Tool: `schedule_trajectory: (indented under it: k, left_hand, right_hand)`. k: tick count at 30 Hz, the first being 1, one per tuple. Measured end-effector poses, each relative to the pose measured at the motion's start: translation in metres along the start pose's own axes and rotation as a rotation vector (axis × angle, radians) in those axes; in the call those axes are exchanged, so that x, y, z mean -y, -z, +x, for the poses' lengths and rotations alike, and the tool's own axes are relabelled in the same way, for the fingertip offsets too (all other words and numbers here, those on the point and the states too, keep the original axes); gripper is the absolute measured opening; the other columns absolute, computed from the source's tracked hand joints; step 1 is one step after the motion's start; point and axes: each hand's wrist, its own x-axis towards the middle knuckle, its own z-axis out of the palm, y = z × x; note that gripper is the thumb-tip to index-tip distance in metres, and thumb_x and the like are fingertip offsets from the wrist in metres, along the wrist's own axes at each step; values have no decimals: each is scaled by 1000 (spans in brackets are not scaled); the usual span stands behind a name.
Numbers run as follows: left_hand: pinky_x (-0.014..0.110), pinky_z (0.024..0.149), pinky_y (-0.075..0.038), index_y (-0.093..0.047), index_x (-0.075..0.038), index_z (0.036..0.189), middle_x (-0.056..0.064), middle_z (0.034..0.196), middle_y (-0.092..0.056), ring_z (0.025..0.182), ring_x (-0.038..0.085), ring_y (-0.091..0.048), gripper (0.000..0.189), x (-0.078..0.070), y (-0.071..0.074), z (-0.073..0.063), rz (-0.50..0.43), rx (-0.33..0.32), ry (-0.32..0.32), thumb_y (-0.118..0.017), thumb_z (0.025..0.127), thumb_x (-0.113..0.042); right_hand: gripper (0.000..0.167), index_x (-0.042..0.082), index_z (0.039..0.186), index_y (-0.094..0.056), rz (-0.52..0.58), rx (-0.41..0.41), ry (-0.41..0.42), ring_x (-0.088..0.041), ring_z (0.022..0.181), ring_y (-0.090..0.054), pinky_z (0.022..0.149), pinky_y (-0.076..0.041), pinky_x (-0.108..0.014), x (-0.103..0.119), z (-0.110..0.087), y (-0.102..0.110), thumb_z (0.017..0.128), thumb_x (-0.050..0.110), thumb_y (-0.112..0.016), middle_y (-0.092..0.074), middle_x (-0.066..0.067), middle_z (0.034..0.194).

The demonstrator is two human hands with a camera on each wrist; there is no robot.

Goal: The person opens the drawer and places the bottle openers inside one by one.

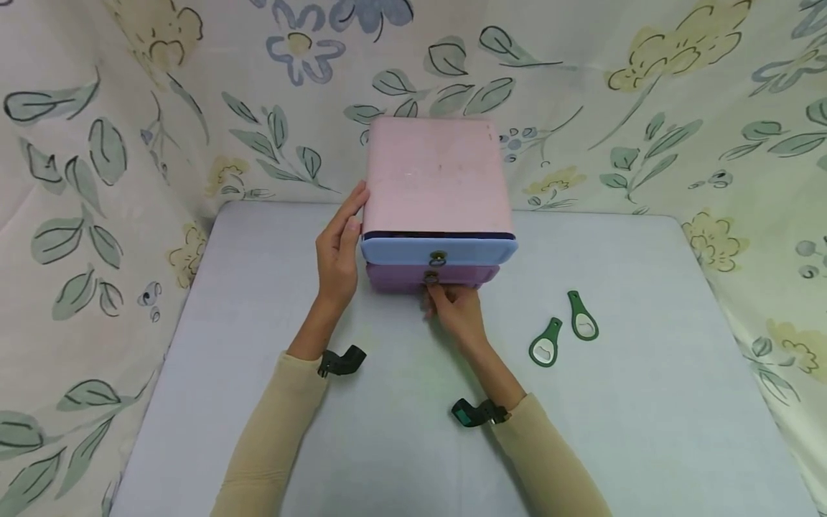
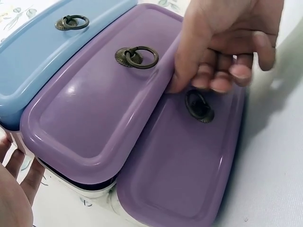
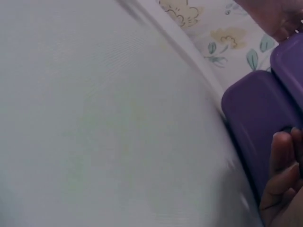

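A small drawer box with a pink top [image 1: 439,172] stands at the back of the table. On its front are a blue drawer [image 1: 400,251], a purple middle drawer [image 2: 90,109] and a purple bottom drawer [image 2: 175,161], each with a brass-coloured ring pull. Dark gaps show behind the blue and middle drawer fronts. My left hand [image 1: 339,258] rests along the box's left side, fingers extended. My right hand [image 1: 459,312] is at the lower edge of the middle drawer; its thumb touches that edge, and its fingers hang loosely bent before the bottom drawer, beside the ring [image 2: 199,106].
Two green bottle openers [image 1: 545,343] [image 1: 584,316] lie on the white table [image 1: 646,431], right of my right hand. Floral cloth [image 1: 555,143] hangs behind the table and at both sides. Each wrist wears a black camera mount [image 1: 342,360].
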Motion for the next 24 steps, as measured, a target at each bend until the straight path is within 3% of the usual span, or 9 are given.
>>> schedule_trajectory:
  k: [4,6,9,14,18,24]
  left_hand:
    - [23,111,-53,-60,3,146,15,161,-54,154,22,-48,45,0,0,-1,-5,2,14,-41,111,-18]
    - [22,109,-54,-60,2,147,14,161,-53,154,21,-48,45,1,1,-1,-5,4,22,-41,111,-19]
    - [22,107,-55,-60,2,147,14,162,-53,153,22,-49,46,0,1,-1,-6,6,30,-40,111,-20]
    - [23,108,-55,-59,2,148,13,162,-53,153,21,-49,47,-1,0,-1,6,21,40,-40,111,-22]
    - [23,108,-55,-59,1,148,12,162,-53,153,21,-49,47,-1,0,-1,22,21,40,-40,111,-21]
    - [22,108,-55,-60,1,147,13,161,-54,153,21,-49,45,-2,1,0,10,5,33,-41,111,-18]
  right_hand:
    - [32,1,84,-78,-115,-6,24,-22,62,-66,56,-43,-19,4,1,4,102,24,-67,-73,-13,71]
    - [32,6,79,-80,-198,-29,61,-11,58,-62,54,-42,-21,5,1,8,99,28,-68,-73,-6,66]
    - [33,12,76,-83,-304,-71,110,-7,53,-60,49,-37,-23,4,2,12,97,35,-70,-73,-1,60]
    - [23,10,95,-86,-200,-61,81,-8,57,-73,52,-48,-18,1,4,12,96,31,-77,-80,-8,71]
    - [20,7,97,-85,-125,-37,46,-10,58,-75,56,-55,-18,3,2,12,93,26,-81,-80,-11,73]
    - [17,10,98,-85,-199,-18,45,-6,52,-71,54,-53,-19,10,0,11,92,25,-80,-79,-7,69]
